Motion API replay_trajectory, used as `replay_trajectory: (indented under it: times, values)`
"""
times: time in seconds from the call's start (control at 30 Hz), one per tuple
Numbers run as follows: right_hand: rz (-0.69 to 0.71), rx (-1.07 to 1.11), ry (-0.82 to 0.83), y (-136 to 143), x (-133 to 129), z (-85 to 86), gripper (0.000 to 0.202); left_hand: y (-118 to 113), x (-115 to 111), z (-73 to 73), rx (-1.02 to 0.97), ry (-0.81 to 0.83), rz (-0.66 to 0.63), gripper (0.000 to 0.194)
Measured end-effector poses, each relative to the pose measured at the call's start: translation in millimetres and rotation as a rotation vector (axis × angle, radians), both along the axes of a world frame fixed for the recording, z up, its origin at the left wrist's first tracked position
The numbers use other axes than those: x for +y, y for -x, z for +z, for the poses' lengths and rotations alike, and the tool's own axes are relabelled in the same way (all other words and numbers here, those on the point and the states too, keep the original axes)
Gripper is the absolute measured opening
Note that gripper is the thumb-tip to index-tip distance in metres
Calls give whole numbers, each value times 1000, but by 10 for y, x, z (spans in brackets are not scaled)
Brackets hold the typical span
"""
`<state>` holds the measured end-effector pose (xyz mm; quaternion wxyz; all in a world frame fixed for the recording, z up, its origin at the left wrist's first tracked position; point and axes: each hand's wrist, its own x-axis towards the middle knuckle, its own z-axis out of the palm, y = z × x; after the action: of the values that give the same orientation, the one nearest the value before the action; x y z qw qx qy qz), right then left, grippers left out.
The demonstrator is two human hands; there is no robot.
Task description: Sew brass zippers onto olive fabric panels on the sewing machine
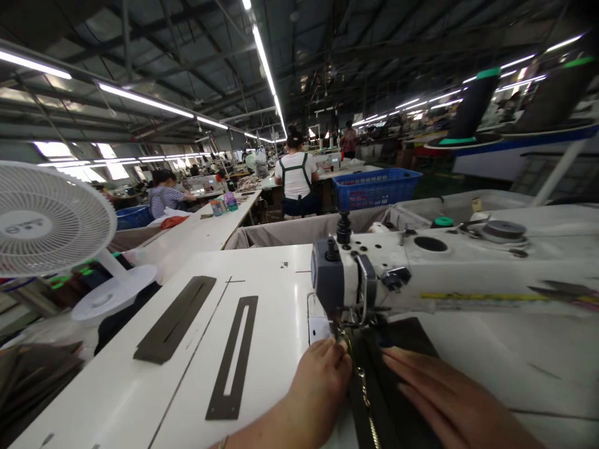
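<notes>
Nearest, my right hand (449, 393) presses palm-down, grip opened flat, on dark fabric (386, 399). Beneath spreads the white bench (281, 312); the sewing machine's (449, 274) head stands over the fabric's far end. Left lies a slotted strip (243, 355). My left hand (322, 380) bunches beside a gold zip (364, 386); whether it pinches, I cannot tell.
</notes>
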<state>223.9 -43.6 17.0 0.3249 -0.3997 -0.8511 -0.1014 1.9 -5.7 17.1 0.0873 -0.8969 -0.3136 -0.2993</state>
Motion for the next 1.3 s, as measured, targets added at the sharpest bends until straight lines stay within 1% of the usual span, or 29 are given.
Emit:
replay_trajectory:
  times: [0.07, 0.1, 0.13, 0.2, 0.3, 0.47, 0.6, 0.7, 0.8, 0.9, 1.03, 1.1, 1.2, 1.3]
  values:
    - [30, -82, -65, 278, 141, 3, 35, -45, 6, -51, -6, -15, 22, 25]
    - [23, -102, -87, 389, 203, -4, 37, -69, 10, -87, -23, -40, 35, 28]
    - [18, -115, -92, 469, 252, -13, 39, -90, 14, -123, -42, -74, 49, 31]
    - [21, -138, -86, 539, 303, -29, 41, -117, 20, -183, -70, -141, 76, 35]
    - [22, -163, -65, 514, 290, -27, 43, -115, 30, -198, -45, -166, 79, 35]
    - [6, -156, -9, 521, 269, 4, 46, -51, 64, -119, -6, -132, 23, 36]
    - [-13, -89, 82, 580, 313, -28, 45, -6, 117, -89, 12, -109, 8, 40]
    - [-43, -40, 111, 596, 323, -65, 44, 9, 143, -53, 25, -77, -12, 36]
    - [-55, -29, 100, 610, 301, -106, 45, 24, 131, 5, 46, -26, -7, 26]
    - [-66, -27, 80, 643, 260, -204, 45, 55, 81, 25, 29, -3, -23, 21]
    - [-136, -54, -64, 694, 226, -399, 44, 90, 12, -54, -38, -83, -50, 24]
    - [-157, -84, -116, 710, 227, -456, 45, 90, -5, -95, -59, -99, -55, 27]
    - [-155, -94, -120, 715, 237, -453, 45, 79, -9, -105, -54, -61, -57, 24]
    - [-127, -92, -81, 685, 231, -371, 44, 82, -10, -65, -13, 34, -26, 17]
